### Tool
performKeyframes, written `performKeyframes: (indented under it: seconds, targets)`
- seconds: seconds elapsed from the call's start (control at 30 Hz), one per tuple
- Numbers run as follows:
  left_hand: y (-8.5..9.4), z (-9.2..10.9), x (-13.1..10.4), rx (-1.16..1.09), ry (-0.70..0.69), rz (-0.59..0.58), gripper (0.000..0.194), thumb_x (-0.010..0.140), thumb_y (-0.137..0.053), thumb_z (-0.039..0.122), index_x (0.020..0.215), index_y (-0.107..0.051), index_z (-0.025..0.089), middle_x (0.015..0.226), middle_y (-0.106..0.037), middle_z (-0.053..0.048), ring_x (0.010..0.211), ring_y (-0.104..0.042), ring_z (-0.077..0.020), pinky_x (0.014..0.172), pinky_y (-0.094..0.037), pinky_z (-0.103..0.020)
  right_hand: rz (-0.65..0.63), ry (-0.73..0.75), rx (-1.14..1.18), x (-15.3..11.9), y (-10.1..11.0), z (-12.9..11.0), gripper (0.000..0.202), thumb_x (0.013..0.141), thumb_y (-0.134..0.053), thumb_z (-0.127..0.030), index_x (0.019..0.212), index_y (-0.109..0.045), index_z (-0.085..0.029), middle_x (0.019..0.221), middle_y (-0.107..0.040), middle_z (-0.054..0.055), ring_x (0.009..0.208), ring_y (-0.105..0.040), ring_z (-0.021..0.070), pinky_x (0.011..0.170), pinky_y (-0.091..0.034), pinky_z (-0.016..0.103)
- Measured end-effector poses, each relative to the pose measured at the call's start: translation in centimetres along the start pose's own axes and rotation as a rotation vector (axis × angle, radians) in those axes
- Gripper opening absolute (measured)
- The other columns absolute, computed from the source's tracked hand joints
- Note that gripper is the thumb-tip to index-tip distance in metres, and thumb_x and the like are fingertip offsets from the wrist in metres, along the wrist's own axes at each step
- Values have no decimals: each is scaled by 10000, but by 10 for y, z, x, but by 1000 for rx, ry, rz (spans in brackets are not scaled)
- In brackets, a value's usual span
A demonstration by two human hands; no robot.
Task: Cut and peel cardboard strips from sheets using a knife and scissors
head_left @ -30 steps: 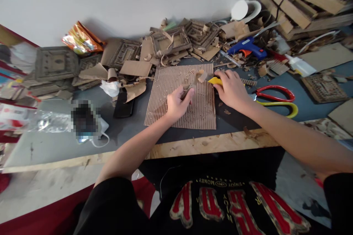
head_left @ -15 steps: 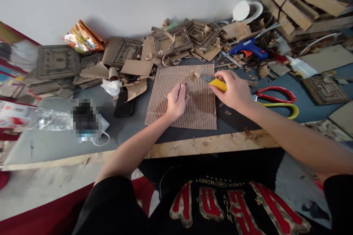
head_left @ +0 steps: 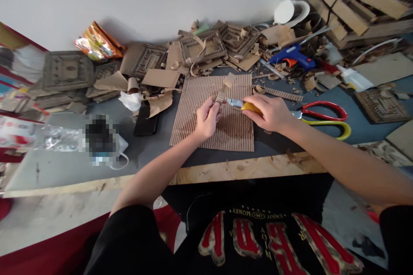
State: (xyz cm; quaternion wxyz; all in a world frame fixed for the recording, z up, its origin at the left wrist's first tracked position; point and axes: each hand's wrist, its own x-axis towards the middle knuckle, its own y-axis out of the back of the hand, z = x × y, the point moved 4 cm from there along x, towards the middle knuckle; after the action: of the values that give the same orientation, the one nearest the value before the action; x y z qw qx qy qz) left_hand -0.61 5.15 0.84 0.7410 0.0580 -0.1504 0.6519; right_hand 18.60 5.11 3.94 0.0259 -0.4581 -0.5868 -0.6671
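Observation:
Between the thumb and fingers of my left hand (head_left: 207,118) is a small strip of corrugated cardboard (head_left: 223,92), its upper end sticking up and away from me. My right hand (head_left: 269,112) is closed round a yellow utility knife (head_left: 251,107). The knife's blade points left, close beside the strip; whether it touches cannot be made out. Both hands are above a square corrugated cardboard sheet (head_left: 190,107) that lies ribbed side up on the grey table, with small crumbs on it.
Red-and-yellow-handled scissors (head_left: 325,114) lie right of my right hand. Behind are a blue glue gun (head_left: 293,56), cardboard frames (head_left: 201,47) and scraps. A white glue bottle (head_left: 355,78) lies farther right. Left are a black phone (head_left: 145,121) and a crumpled tissue (head_left: 130,101).
My right hand has brought the knife lower and slightly left, from the strip's upper end to near my left fingers. The strip has tilted a little; my left hand stays about where it was.

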Motion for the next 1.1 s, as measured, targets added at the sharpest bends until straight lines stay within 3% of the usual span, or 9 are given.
performKeyframes:
  seconds: [0.2, 0.5, 0.7, 0.93, 1.1]
  targets:
    - [-2, -2, 0, -7, -45, -43, 344, 935, -530, 508, 832, -539, 180, 499, -291, 104, 369, -246, -29, 358, -227, -151, -3, 10, -38, 0, 0, 1, 331, 950, -532, -414, 1130, -637, -158, 1006, -735, 83, 714, -680, 148, 533, -456, 236]
    - [-1, -4, 3, 0, 42, -31, 432, 889, -558, 577, 719, -436, 198, 440, -313, 119, 333, -227, -25, 329, -211, -157, -19, 5, -9, 0, 0, 1, 338, 934, -547, -402, 1126, -659, -148, 990, -742, 83, 692, -672, 148, 524, -458, 243]
    - [1, -7, 4, 7, 61, -15, 406, 892, -548, 576, 782, -492, 189, 451, -338, 117, 330, -233, -29, 321, -202, -172, -83, -66, -21, 0, -3, 3, 357, 936, -513, -434, 1124, -668, -173, 1003, -746, 75, 733, -685, 158, 532, -465, 248]
    - [0, -8, 5, 4, 56, -26, 422, 893, -556, 564, 721, -421, 203, 432, -308, 122, 332, -254, -30, 330, -218, -167, -72, -61, -34, 0, -4, 3, 361, 939, -508, -437, 1120, -671, -171, 1007, -749, 71, 736, -685, 154, 535, -459, 242]
    - [0, -6, 5, -4, 45, -22, 397, 892, -555, 566, 779, -494, 190, 425, -316, 126, 323, -226, -33, 325, -203, -172, -47, -54, -28, 0, -3, 2, 349, 933, -523, -414, 1119, -674, -160, 993, -751, 74, 722, -686, 156, 523, -457, 245]
